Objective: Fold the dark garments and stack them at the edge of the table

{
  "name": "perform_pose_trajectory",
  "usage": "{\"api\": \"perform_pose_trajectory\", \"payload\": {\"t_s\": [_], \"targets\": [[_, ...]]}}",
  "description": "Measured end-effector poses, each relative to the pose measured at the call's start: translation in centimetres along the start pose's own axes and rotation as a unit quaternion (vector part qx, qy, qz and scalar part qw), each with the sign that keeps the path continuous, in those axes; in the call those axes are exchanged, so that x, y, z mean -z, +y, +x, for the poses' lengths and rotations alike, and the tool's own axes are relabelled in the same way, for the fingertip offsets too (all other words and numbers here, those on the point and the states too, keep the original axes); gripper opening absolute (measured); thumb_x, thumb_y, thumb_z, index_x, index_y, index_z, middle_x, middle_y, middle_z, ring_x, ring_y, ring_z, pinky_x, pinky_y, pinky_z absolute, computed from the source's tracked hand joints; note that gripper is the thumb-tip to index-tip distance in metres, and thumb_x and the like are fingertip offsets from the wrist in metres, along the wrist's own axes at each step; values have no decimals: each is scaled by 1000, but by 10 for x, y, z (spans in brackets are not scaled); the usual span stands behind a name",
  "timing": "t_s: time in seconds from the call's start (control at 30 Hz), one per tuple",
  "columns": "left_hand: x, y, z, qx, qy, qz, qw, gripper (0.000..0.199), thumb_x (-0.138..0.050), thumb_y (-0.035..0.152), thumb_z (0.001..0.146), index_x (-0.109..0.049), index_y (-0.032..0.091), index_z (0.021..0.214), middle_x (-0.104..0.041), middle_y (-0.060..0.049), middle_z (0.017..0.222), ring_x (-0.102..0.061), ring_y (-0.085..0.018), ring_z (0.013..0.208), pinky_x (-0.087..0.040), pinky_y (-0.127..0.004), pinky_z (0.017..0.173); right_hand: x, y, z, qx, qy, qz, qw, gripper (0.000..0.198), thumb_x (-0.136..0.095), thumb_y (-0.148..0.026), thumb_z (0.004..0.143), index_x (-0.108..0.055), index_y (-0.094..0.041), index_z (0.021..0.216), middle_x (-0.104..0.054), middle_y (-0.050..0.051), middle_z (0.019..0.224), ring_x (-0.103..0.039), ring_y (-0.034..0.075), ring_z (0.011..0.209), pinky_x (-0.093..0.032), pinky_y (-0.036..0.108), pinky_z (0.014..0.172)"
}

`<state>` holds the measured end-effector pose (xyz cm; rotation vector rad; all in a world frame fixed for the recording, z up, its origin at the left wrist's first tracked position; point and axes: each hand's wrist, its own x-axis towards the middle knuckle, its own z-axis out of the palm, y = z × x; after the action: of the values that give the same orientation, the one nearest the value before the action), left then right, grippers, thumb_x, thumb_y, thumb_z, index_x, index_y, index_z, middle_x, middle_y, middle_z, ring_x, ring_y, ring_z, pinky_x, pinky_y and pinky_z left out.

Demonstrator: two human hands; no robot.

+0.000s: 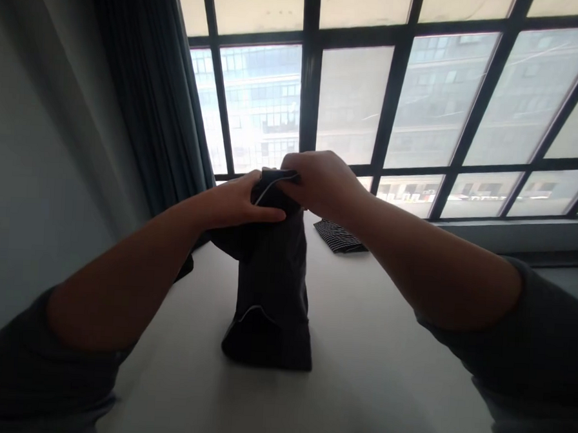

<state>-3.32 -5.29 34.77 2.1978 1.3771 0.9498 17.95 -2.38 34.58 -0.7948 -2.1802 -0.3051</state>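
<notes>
Dark cloth (273,267), gripped at its pale-trimmed top by nearly closed left fingers (268,214) and curled right fingers (293,189), hanging beneath them over the desk (383,363): best to pinch evenly and smooth any bunching between the fingers.

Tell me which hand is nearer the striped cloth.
Right. The right hand pinches the dark cloth, just up and left of the striped cloth in view; the left hand holds the dark cloth too, farther left.
</notes>
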Motion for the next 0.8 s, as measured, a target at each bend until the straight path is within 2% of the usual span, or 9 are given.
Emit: {"api": "perform_pose_trajectory", "payload": {"t_s": [0.1, 0.23, 0.33, 0.4, 0.47, 0.53, 0.6, 0.7, 0.8], "targets": [[-7, 8, -9, -18, -22, 78, 997, 35, -78, 35, 84, -73, 22, 116, -75, -4, 107, -71, -31, 106, -58, -40, 91, 1, -12, -13, -43, -17, 88, 995, 27, -70, -36, 95, -68, -18, 115, -64, 4, 104, -66, 27, 106, -56, 45, 93], [-4, 15, -20, 16, -78, 12, 997, 19, -80, 31, 80, -75, 22, 95, -73, -2, 87, -74, -28, 92, -60, -37, 80, -20, -17, -66, -128, -75, 292, 945, 79, -87, -40, 79, -52, -26, 149, -62, 9, 129, -64, 29, 117, -60, 44, 92], [6, 18, -26, 32, -134, -36, 990, 17, -86, 26, 71, -73, 21, 80, -69, -1, 75, -73, -26, 82, -61, -37, 74, -53, -26, -123, -215, -274, 482, 804, 73, -89, -41, 77, -61, -24, 142, -69, 9, 126, -69, 26, 111, -61, 40, 92], [9, 13, -27, 35, -284, -24, 958, 20, -89, 24, 65, -70, 22, 70, -68, -1, 71, -70, -25, 75, -61, -38, 72, -76, -39, -159, -246, -389, 564, 686, 53, -87, -47, 79, -73, -17, 121, -74, 7, 113, -72, 22, 101, -61, 36, 92], [7, -1, -26, 74, -415, 0, 907, 25, -92, 22, 57, -68, 23, 64, -66, -2, 66, -67, -25, 67, -61, -39, 65, -93, -55, -187, -234, -460, 618, 593, 55, -90, -56, 72, -76, -13, 104, -74, 5, 98, -70, 19, 89, -60, 30, 84], [1, -22, -23, 142, -433, -7, 890, 28, -94, 21, 52, -68, 25, 62, -65, -2, 62, -66, -27, 59, -60, -40, 53, -103, -64, -201, -207, -510, 648, 526, 61, -91, -61, 66, -75, -11, 98, -73, 4, 92, -68, 17, 83, -59, 26, 79], [-4, -46, -15, 200, -393, -28, 897, 27, -94, 20, 53, -70, 26, 64, -65, -2, 60, -65, -28, 53, -57, -40, 44, -106, -62, -204, -200, -529, 629, 534, 60, -90, -58, 70, -76, -13, 106, -74, 4, 98, -68, 17, 86, -58, 26, 81], [4, -76, 13, 252, -351, -4, 902, 25, -91, 12, 58, -72, 21, 72, -67, -3, 63, -69, -28, 56, -61, -40, 48, -110, -38, -197, -251, -488, 534, 643, 53, -82, -49, 84, -72, -18, 126, -73, 5, 112, -69, 19, 96, -57, 30, 89], [42, -97, 62, 241, -263, 15, 934, 14, -80, 10, 74, -73, 15, 85, -72, -3, 77, -73, -22, 73, -63, -30, 63, -117, -4, -194, -324, -421, 497, 686, 54, -73, -54, 91, -67, -20, 132, -70, 8, 113, -68, 20, 97, -58, 36, 91]]}}
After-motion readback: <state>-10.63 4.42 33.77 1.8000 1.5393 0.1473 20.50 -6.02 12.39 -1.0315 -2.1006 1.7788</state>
